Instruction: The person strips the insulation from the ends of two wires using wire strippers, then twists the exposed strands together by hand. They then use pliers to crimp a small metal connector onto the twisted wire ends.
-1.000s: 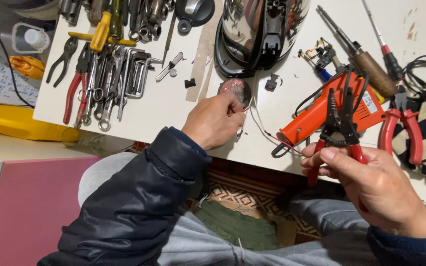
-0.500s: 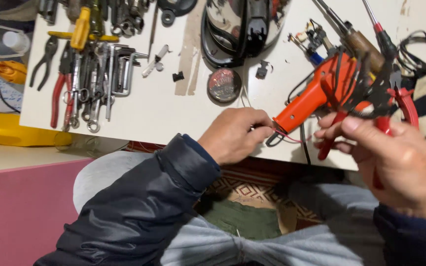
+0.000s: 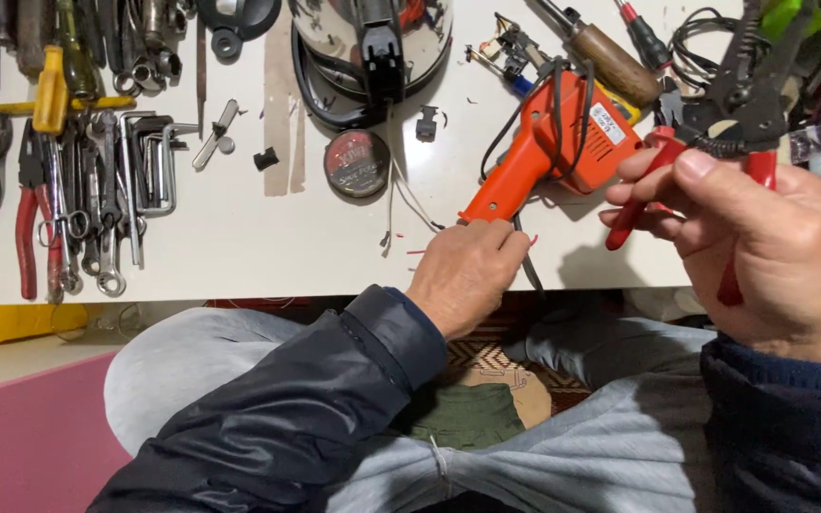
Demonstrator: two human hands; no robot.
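I see my right hand with its grip closed round the red-handled pliers, raised above the surface; my left hand pinches a thin wire beside the orange tool; nothing cut yet, I'd say.

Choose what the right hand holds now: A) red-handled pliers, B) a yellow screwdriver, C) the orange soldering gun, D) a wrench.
A: the right hand is closed around the red handles of the pliers, raised above the table; the soldering gun lies on the table.
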